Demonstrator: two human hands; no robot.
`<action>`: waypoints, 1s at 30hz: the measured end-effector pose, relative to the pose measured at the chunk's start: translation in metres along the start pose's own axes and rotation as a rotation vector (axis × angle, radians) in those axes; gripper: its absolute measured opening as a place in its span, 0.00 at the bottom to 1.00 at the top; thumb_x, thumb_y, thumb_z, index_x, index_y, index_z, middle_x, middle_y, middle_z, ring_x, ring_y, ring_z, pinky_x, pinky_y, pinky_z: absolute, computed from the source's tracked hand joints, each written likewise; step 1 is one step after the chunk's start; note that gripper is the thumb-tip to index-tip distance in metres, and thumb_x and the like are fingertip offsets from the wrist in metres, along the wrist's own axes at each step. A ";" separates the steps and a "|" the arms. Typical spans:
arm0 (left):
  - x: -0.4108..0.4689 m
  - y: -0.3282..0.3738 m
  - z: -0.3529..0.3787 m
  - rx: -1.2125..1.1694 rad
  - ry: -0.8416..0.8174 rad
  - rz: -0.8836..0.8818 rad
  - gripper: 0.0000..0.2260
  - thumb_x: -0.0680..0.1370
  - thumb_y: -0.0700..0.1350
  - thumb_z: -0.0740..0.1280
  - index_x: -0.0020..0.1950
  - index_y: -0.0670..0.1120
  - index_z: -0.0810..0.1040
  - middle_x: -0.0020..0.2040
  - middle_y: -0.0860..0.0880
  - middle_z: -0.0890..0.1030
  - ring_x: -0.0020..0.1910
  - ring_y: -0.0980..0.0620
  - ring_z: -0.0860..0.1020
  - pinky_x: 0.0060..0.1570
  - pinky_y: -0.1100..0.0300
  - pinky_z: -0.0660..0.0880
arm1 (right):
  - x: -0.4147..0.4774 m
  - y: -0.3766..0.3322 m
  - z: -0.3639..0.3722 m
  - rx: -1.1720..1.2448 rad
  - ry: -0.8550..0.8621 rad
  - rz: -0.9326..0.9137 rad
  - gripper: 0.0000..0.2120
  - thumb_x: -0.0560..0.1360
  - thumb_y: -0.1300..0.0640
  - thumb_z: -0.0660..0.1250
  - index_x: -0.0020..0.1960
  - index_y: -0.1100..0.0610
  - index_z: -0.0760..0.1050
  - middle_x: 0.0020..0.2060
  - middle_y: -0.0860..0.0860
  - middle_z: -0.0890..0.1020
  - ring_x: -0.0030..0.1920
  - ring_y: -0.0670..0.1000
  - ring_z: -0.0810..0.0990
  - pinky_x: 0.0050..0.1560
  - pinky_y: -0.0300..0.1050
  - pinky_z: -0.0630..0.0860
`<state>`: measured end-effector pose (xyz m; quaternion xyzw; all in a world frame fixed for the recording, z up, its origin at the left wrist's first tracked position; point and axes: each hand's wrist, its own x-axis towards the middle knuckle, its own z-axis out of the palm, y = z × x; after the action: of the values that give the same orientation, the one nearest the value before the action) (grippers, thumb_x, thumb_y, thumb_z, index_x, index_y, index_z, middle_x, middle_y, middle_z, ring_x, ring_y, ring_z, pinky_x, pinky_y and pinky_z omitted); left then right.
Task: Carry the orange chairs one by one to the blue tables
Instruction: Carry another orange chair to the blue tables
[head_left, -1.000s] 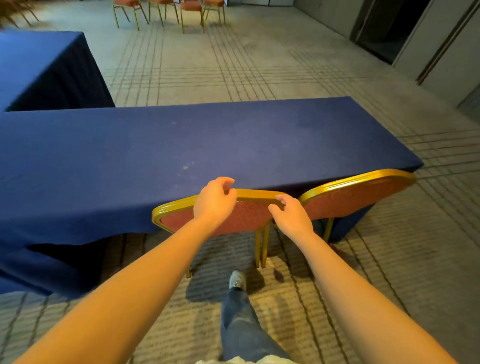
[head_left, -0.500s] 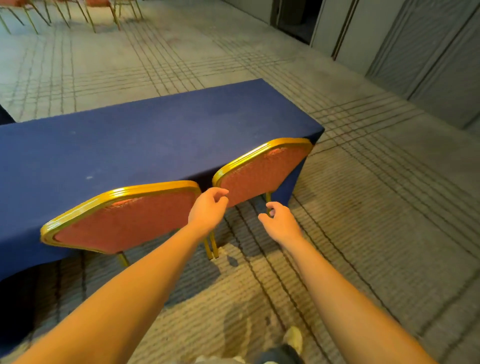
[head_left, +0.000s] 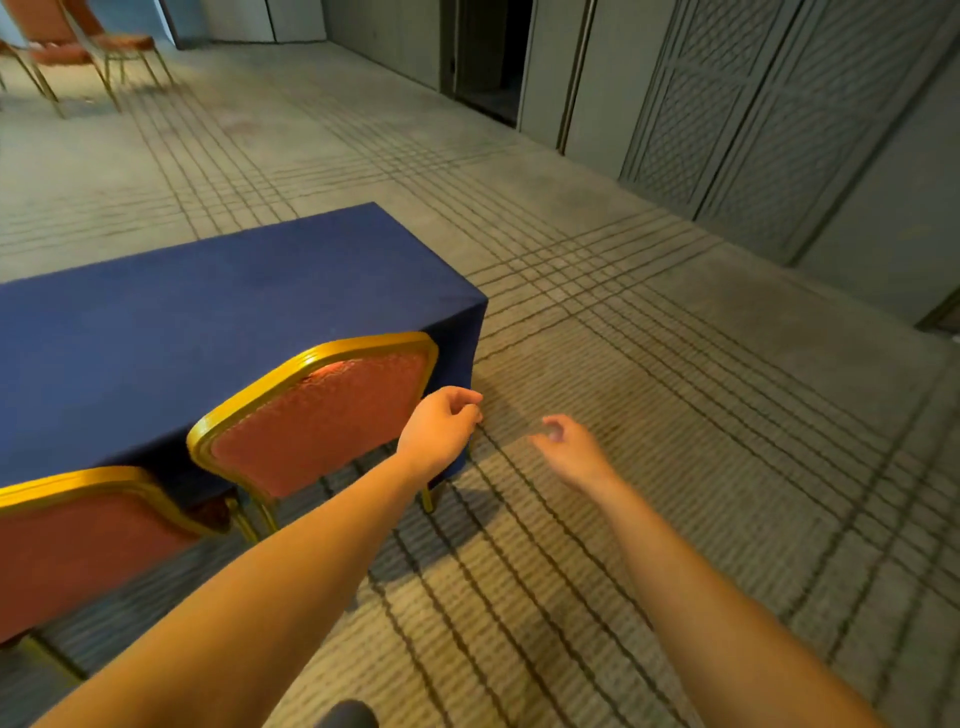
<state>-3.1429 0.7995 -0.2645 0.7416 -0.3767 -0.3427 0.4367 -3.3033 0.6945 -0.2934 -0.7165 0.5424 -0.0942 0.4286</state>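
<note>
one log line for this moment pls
left hand: empty, loosely curled | right hand: empty, relaxed | end chair, near chair: at blue table | spare chairs: far back left, not yet carried

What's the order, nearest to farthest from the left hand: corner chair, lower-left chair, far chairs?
From the left hand:
1. Corner chair, beside it, at the end of the table.
2. Lower-left chair, further left.
3. Far chairs, across the room, top left.

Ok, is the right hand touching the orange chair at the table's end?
Apart. The head view shows the right hand over the carpet, with a plain stretch of it between the hand and the orange chair at the end of the blue table.
</note>
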 end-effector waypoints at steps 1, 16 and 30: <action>0.009 0.007 0.009 0.012 -0.008 -0.001 0.07 0.80 0.45 0.61 0.56 0.51 0.76 0.48 0.51 0.82 0.47 0.47 0.81 0.53 0.45 0.78 | 0.010 0.006 -0.011 0.008 0.012 -0.006 0.23 0.76 0.55 0.69 0.68 0.61 0.71 0.50 0.54 0.74 0.52 0.53 0.76 0.54 0.43 0.71; 0.262 0.108 0.114 -0.020 -0.038 0.001 0.08 0.78 0.46 0.62 0.55 0.53 0.77 0.46 0.49 0.83 0.46 0.45 0.82 0.50 0.46 0.79 | 0.226 0.012 -0.170 -0.001 0.156 -0.010 0.24 0.76 0.56 0.68 0.70 0.60 0.70 0.41 0.49 0.74 0.48 0.52 0.76 0.54 0.44 0.72; 0.526 0.170 0.140 -0.003 -0.013 -0.115 0.11 0.79 0.48 0.62 0.61 0.48 0.74 0.51 0.48 0.82 0.48 0.49 0.81 0.55 0.51 0.78 | 0.483 -0.041 -0.256 -0.018 0.082 0.009 0.25 0.77 0.55 0.66 0.72 0.59 0.68 0.58 0.55 0.77 0.58 0.54 0.76 0.60 0.44 0.71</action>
<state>-3.0514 0.2366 -0.2584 0.7590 -0.3359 -0.3727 0.4150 -3.2380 0.1506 -0.2656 -0.7136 0.5634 -0.1167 0.3997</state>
